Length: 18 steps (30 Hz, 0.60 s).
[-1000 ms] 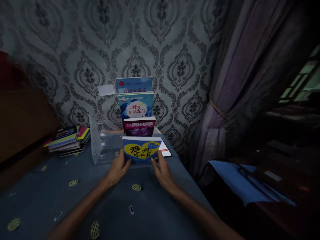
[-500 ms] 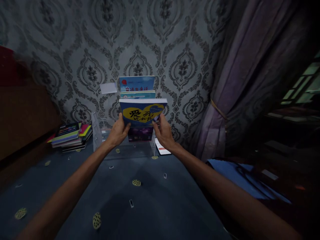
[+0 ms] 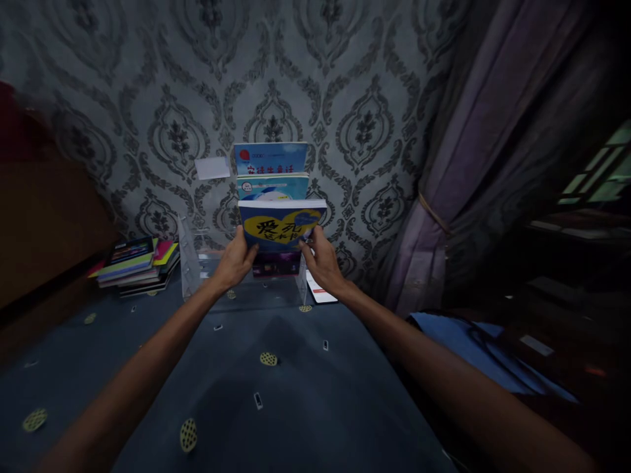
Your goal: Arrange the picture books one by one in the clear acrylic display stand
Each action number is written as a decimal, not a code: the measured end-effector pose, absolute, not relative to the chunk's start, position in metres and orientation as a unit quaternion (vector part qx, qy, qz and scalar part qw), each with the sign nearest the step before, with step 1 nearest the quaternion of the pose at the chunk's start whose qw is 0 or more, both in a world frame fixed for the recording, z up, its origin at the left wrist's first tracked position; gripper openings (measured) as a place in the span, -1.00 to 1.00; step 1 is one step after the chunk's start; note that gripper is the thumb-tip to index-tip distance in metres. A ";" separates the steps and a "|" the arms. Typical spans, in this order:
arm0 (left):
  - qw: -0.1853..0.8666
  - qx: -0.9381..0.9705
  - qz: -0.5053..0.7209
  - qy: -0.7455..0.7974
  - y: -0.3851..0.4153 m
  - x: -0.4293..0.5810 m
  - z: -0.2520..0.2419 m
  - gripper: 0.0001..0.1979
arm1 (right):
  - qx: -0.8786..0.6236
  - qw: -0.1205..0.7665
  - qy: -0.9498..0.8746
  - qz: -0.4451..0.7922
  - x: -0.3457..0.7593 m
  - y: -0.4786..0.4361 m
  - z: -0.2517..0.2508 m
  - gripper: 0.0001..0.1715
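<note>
A blue book with a yellow heart on its cover (image 3: 276, 226) is held between my two hands, its page edge facing up. My left hand (image 3: 237, 259) grips its left side, and my right hand (image 3: 320, 259) grips its right side. Behind it, a teal book (image 3: 271, 187) and a taller light-blue book (image 3: 271, 157) stand upright in tiers. A clear plastic stand (image 3: 190, 263) surrounds them at the sides. Below the held book, a dark purple cover (image 3: 277, 264) shows through the stand.
A stack of books and booklets (image 3: 135, 266) lies at the left on the blue tablecloth (image 3: 296, 407). A phone with a lit screen (image 3: 321, 289) is right of the stand. Patterned wallpaper, a tied purple curtain (image 3: 419, 263) and a blue bag (image 3: 473, 355) are also in view.
The held book has dropped slightly and tipped, its top edge lower, so more of the teal book shows behind it. Both hands still grip it. The camera view has shifted a little.
</note>
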<state>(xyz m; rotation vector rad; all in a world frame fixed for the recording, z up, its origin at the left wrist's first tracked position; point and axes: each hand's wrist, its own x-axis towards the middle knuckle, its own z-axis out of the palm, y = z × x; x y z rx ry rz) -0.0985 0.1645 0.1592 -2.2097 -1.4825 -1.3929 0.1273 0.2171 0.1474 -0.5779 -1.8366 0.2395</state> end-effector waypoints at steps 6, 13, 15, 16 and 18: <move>0.059 -0.732 -0.458 -0.501 0.171 -0.100 0.148 -0.58 | -0.258 0.548 -0.788 0.109 0.127 0.224 0.137 -0.70; 0.055 -0.731 -0.452 -0.508 0.178 -0.102 0.141 -0.57 | -0.277 0.541 -0.786 0.109 0.128 0.234 0.128 -0.70; 0.055 -0.733 -0.452 -0.506 0.179 -0.101 0.139 -0.55 | -0.279 0.540 -0.787 0.109 0.128 0.235 0.126 -0.71; 0.055 -0.733 -0.451 -0.506 0.179 -0.101 0.138 -0.55 | -0.279 0.539 -0.787 0.108 0.128 0.236 0.124 -0.71; 0.054 -0.734 -0.451 -0.505 0.179 -0.100 0.136 -0.58 | -0.278 0.535 -0.791 0.106 0.129 0.238 0.121 -0.72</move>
